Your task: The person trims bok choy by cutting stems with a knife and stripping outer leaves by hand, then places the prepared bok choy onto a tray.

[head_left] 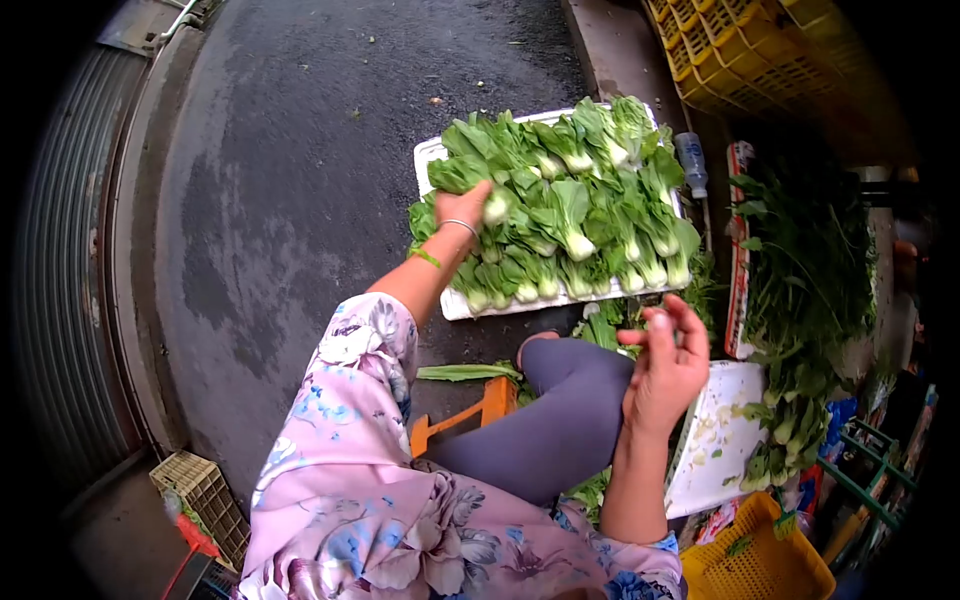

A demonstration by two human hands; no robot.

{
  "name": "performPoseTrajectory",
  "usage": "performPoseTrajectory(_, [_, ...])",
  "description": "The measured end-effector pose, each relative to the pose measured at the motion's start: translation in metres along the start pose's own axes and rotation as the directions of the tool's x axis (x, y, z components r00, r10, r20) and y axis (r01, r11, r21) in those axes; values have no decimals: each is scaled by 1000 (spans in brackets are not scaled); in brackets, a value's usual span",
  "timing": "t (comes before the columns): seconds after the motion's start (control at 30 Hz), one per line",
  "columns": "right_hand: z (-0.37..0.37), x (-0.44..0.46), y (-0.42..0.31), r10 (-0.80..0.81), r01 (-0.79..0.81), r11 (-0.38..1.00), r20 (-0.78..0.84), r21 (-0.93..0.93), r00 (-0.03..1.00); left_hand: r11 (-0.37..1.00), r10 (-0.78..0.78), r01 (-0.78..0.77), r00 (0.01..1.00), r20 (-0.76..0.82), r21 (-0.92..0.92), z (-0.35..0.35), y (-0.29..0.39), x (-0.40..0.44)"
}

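My left hand [464, 206] is closed around a bok choy [495, 208] at the left side of a white foam tray [462, 308]. The pale base of that bok choy shows beside my thumb. Rows of green bok choy [570, 215] cover the tray, their leaves overlapping and most white bases pointing towards me. My right hand [668, 362] is raised beside my knee, near the tray's front right corner. Its fingers are loosely curled and apart, with nothing plainly held in them.
Yellow crates [740, 60] are stacked at upper right. A plastic bottle [691, 165] lies beside the tray. Dark leafy greens [805, 260] fill the right side. Near me are a white foam lid [715, 440], a yellow basket [765, 560] and an orange stool [497, 400].
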State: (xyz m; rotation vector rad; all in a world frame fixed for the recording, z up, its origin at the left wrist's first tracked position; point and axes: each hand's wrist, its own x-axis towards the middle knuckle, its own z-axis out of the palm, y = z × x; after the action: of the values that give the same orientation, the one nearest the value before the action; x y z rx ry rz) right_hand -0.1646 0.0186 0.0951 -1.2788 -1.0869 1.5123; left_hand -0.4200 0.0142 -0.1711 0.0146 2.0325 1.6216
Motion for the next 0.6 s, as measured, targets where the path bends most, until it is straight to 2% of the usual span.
performPoseTrajectory(0.07, [5,12,0,50,-46,994,-33,99,998,921,56,4,988,-141,390,-22,12,28])
performPoseTrajectory(0.13, [9,18,-1,114,-114,993,-32,17,993,828,20,114,972,-233,548,-28,21,46])
performPoseTrajectory(0.2, [14,22,-1,121,-122,992,-76,-10,990,710,-34,173,977,-213,682,-30,16,72])
performPoseTrajectory(0.27, [14,29,0,169,-168,985,-43,29,985,666,-105,208,977,-187,716,-27,-1,95])
performPoseTrajectory(0.3, [16,33,2,175,-172,983,-38,60,984,712,-187,218,975,-119,668,-28,-21,113])
performPoseTrajectory(0.33, [17,37,3,187,-183,981,-62,59,980,605,-231,318,947,-221,730,-12,-3,99])
performPoseTrajectory(0.37, [19,40,4,202,-199,977,-45,75,978,787,-249,268,962,-111,556,-16,-39,128])
performPoseTrajectory(0.4, [18,41,5,218,-215,973,-27,88,976,920,-273,232,958,91,316,-17,-46,129])
performPoseTrajectory(0.43, [18,43,6,221,-218,971,-25,99,975,957,-286,285,913,290,47,-19,-51,129])
performPoseTrajectory(0.47, [17,44,6,231,-226,970,-38,94,972,959,-264,285,889,374,-1,-23,-55,131])
performPoseTrajectory(0.53, [15,45,6,214,-210,967,-13,142,977,963,-260,266,901,346,31,-28,-32,109])
performPoseTrajectory(0.57, [16,45,5,236,-231,965,-26,125,972,967,-162,119,970,182,225,-30,-53,122])
performPoseTrajectory(0.6, [15,45,5,234,-230,966,-20,121,972,894,-57,46,998,10,445,-31,-75,135])
